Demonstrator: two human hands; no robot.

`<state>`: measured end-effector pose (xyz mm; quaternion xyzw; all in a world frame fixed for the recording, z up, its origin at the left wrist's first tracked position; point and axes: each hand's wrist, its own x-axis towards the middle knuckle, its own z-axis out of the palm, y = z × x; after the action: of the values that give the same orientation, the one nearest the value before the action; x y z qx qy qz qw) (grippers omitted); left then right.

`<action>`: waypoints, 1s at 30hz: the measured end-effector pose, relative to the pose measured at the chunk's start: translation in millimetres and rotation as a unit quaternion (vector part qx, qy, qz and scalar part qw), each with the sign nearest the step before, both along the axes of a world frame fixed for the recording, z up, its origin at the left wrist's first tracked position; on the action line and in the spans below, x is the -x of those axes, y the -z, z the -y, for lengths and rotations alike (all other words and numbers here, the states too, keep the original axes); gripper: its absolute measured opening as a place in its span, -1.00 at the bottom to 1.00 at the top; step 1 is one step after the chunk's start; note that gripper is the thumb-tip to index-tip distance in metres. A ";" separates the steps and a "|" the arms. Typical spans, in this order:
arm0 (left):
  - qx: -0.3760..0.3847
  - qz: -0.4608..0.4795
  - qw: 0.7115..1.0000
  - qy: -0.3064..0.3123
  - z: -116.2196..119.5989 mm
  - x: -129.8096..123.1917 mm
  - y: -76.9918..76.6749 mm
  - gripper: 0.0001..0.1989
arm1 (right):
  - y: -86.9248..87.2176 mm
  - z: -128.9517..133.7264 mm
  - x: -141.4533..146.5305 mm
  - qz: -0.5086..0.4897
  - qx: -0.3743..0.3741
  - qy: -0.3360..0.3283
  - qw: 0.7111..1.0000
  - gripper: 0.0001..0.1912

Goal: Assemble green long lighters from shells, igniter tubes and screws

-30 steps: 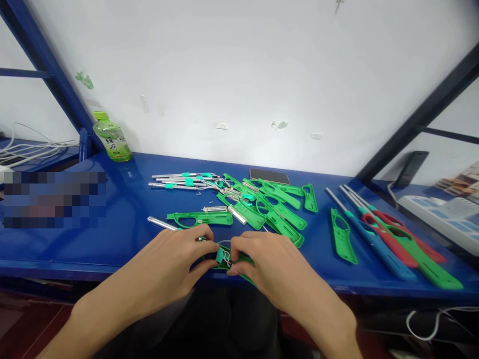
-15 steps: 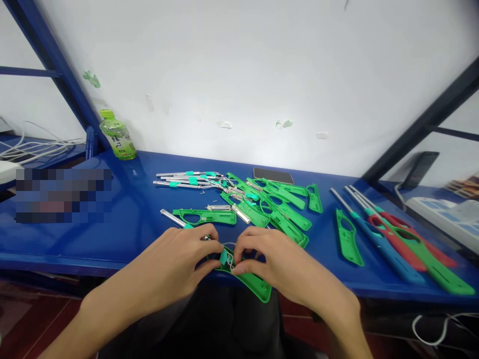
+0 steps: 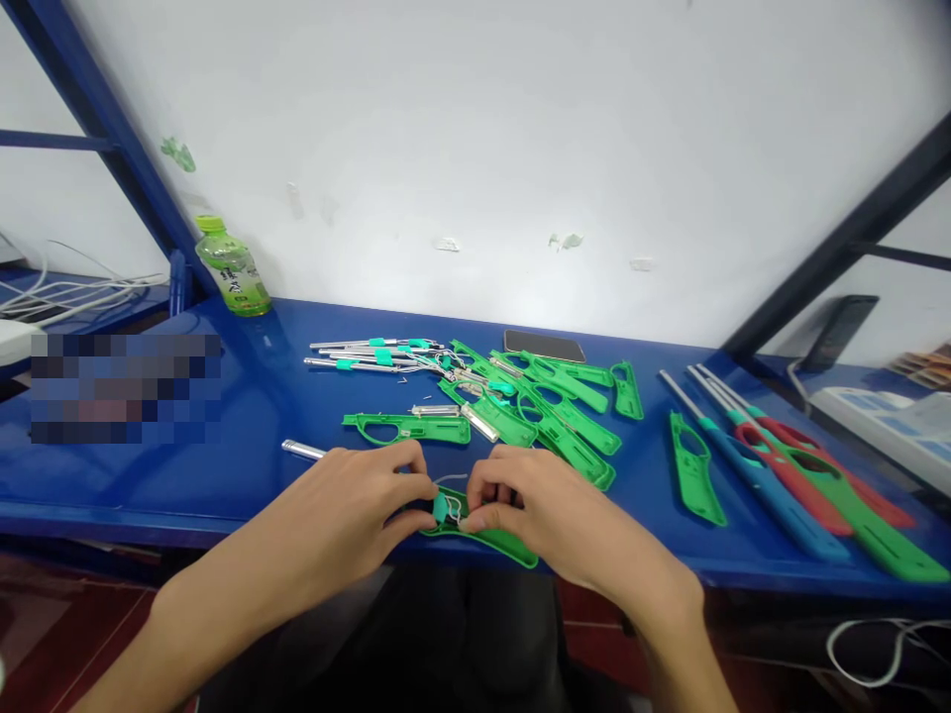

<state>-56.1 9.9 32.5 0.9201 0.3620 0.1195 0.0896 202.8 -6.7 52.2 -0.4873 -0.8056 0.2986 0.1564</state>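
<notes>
A green lighter half-shell (image 3: 514, 547) lies at the table's front edge, its hollow side facing up. Over its left end my left hand (image 3: 371, 500) is closed, thumb and index finger pinching a small teal part (image 3: 441, 508). My right hand (image 3: 520, 495) has its fingers curled, and thumb and index tips pinch the thin white wire (image 3: 453, 511) above the shell. Its exact grip point is partly hidden. To the left of my left hand, the end of a metal lighter tube (image 3: 303, 451) sticks out, the rest covered by the hand.
Behind my hands lie another green half-shell (image 3: 435, 429), a pile of green shells (image 3: 569, 451) and several metal tubes with wires (image 3: 357, 355). A phone (image 3: 546, 346) and a bottle (image 3: 236, 272) stand farther back. Whole lighters (image 3: 773, 485) lie at the right.
The half-shell's right end has risen and now lies flatter against the table edge. The metal tube at left has shifted left and lower. Both hands keep their pinch.
</notes>
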 end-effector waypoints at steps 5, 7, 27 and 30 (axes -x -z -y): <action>-0.022 -0.027 0.999 0.000 0.0 -4.8 -0.6 -0.91 | -7.6 6.8 4.2 0.041 -0.038 0.036 0.998 -0.82; -0.031 -0.028 0.999 0.001 -0.5 -5.3 -1.2 -0.90 | -6.9 7.7 4.4 0.053 -0.052 0.051 0.996 -0.83; 0.020 0.032 0.999 -0.015 -16.8 11.3 4.7 -0.79 | 3.7 -3.1 14.7 0.055 -0.201 0.018 0.978 -0.82; 0.023 0.036 0.999 -0.014 -17.6 10.3 3.8 -0.80 | 4.9 -2.0 19.0 0.045 -0.226 0.026 0.973 -0.82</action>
<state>-66.4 27.5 28.7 0.9077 0.3745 0.1454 0.1214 183.8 -4.6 47.3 -0.4728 -0.8455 0.0824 0.2340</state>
